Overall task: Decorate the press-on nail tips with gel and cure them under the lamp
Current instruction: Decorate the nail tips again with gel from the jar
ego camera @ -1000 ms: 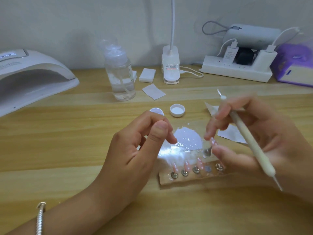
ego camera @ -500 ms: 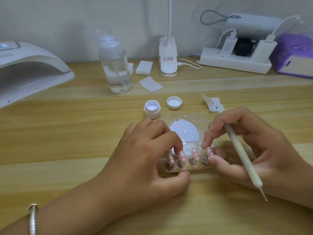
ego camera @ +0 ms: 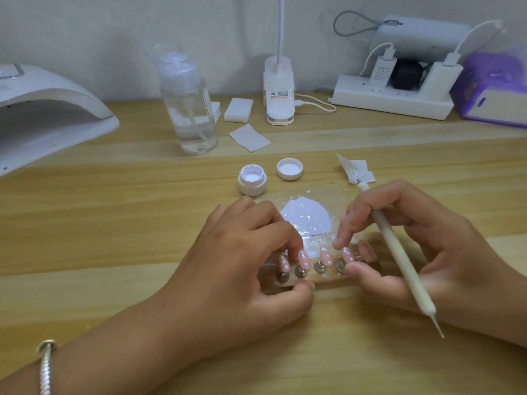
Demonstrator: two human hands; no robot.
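Now, left hand [ego camera: 242, 260] pinches left end of holder [ego camera: 328, 279] | right hand [ego camera: 433, 252] grips pen [ego camera: 399, 252], fingertips [ego camera: 338, 243] at holder's right end | tips [ego camera: 324, 253] stand on holder | jar [ego camera: 252, 181] behind holder

Light wooden table [ego camera: 85, 223] lies under the left hand [ego camera: 236, 269]; a pale wall [ego camera: 114, 38] rises well beyond it, softly lit.

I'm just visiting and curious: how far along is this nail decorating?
Done: white dots show on four pink press-on nail tips, beside the smeared white gel puddle. In hand: the left hand grips the clear holder strip; the right hand, holding the white dotting pen, pinches at its other end. Left: curing; the white arched lamp stands apart at far left.
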